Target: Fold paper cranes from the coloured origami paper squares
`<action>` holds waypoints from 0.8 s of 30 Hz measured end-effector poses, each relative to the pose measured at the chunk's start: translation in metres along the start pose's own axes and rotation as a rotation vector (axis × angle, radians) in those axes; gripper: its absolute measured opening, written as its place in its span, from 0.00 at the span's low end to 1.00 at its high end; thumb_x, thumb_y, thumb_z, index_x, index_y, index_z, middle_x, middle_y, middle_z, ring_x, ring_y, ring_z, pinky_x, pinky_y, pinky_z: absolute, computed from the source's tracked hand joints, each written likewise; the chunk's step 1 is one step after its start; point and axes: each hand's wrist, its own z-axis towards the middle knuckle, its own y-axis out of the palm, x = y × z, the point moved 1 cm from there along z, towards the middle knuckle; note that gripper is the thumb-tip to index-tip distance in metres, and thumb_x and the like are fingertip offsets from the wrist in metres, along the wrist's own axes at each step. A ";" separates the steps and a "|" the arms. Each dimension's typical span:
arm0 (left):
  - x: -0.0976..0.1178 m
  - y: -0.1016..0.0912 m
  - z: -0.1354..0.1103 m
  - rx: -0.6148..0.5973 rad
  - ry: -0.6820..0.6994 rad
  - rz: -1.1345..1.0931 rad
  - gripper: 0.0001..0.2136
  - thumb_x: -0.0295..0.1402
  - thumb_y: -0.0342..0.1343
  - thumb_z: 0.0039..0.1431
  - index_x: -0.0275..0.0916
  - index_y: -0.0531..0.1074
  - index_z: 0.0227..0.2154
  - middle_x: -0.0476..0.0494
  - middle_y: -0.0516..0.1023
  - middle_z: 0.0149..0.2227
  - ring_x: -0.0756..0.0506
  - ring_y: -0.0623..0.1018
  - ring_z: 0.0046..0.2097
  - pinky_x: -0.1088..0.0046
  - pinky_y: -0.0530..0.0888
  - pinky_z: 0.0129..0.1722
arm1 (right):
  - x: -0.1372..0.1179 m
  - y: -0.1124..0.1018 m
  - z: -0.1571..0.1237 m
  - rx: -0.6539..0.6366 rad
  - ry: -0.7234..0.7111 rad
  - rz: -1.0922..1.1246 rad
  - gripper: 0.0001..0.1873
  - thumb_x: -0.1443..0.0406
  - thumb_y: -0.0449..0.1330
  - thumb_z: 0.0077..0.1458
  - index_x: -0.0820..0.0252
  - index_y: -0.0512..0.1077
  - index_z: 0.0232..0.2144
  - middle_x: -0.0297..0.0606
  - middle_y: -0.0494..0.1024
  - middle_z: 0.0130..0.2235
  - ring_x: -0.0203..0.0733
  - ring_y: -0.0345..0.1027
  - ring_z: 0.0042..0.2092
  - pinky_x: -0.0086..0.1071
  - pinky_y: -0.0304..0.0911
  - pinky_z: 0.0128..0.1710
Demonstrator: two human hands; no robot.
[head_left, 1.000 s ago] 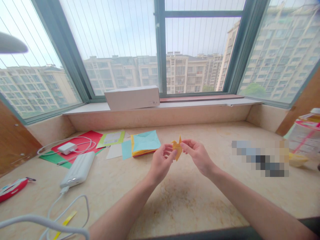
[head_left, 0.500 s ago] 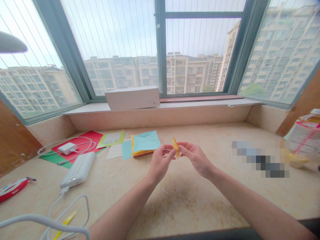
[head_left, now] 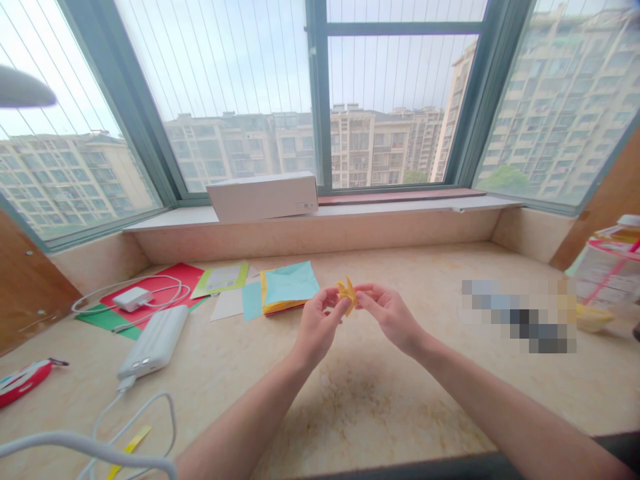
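Note:
A small folded piece of yellow-orange paper (head_left: 346,293) is held above the stone counter (head_left: 360,393), near the middle of the view. My left hand (head_left: 317,327) pinches its left side with thumb and fingers closed. My right hand (head_left: 387,315) pinches its right side, fingers curled. A stack of coloured paper sheets (head_left: 287,287), light blue on top, lies on the counter just left of my hands.
Red and green sheets (head_left: 175,277) carry a white charger with cable (head_left: 131,298). A white power bank (head_left: 155,340) lies nearer, its cable trailing to the front left. A white box (head_left: 263,195) rests on the window sill. A clear container (head_left: 607,267) stands at the right edge.
The yellow-orange paper has been turned between my fingers: it showed flat, then edge-on, and now shows spread points. Both hands stayed almost where they were.

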 end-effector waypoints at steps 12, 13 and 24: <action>0.002 0.003 -0.001 -0.008 0.002 -0.145 0.18 0.38 0.66 0.51 0.37 0.70 0.42 0.47 0.78 0.32 0.49 0.77 0.32 0.74 0.71 0.32 | -0.007 -0.003 -0.001 -0.150 0.263 0.233 0.19 0.56 0.69 0.48 0.54 0.77 0.43 0.39 0.81 0.40 0.41 0.71 0.41 0.33 0.60 0.37; 0.002 0.003 -0.001 -0.019 0.008 -0.147 0.18 0.38 0.65 0.52 0.37 0.70 0.43 0.46 0.79 0.33 0.49 0.77 0.32 0.75 0.70 0.32 | -0.008 -0.004 0.000 -0.157 0.269 0.238 0.19 0.57 0.69 0.48 0.54 0.77 0.43 0.39 0.81 0.40 0.41 0.71 0.41 0.33 0.60 0.36; 0.000 -0.002 0.001 0.009 0.064 0.018 0.16 0.38 0.62 0.56 0.38 0.71 0.45 0.44 0.79 0.35 0.47 0.77 0.36 0.71 0.71 0.37 | -0.010 -0.011 0.004 -0.092 0.232 0.275 0.11 0.58 0.67 0.50 0.57 0.80 0.35 0.37 0.80 0.36 0.37 0.67 0.35 0.32 0.60 0.35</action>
